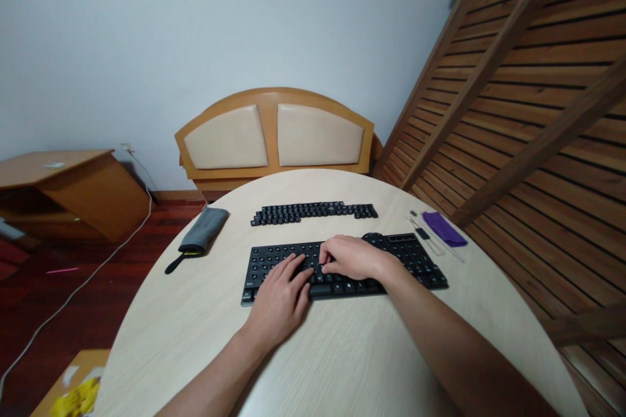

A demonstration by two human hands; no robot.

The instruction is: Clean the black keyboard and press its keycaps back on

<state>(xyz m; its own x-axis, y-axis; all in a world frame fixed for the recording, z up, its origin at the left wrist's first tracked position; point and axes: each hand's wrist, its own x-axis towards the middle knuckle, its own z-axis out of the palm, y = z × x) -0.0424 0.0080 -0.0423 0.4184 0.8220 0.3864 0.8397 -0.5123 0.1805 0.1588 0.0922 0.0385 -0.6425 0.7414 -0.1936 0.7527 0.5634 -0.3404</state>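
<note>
A black keyboard (409, 254) lies flat on the round table, with bare key sockets on much of its left part and keycaps along its front row. My left hand (282, 294) rests on the keyboard's left half, fingers spread out and holding nothing. Right beside it, my right hand (353, 257) is over the middle of the keyboard. Its thumb and forefinger are bent together in a pinch at the keys; whatever sits between the fingertips is hidden. Behind the keyboard, loose black keycaps (317, 210) are laid out in rows.
A grey cloth pouch (205, 229) with a black strap lies on the table (323, 352) at left. At right are a purple cloth (444, 229) and small wire tools (430, 240). Beyond stand a headboard (271, 137) and a slatted wooden frame (508, 91).
</note>
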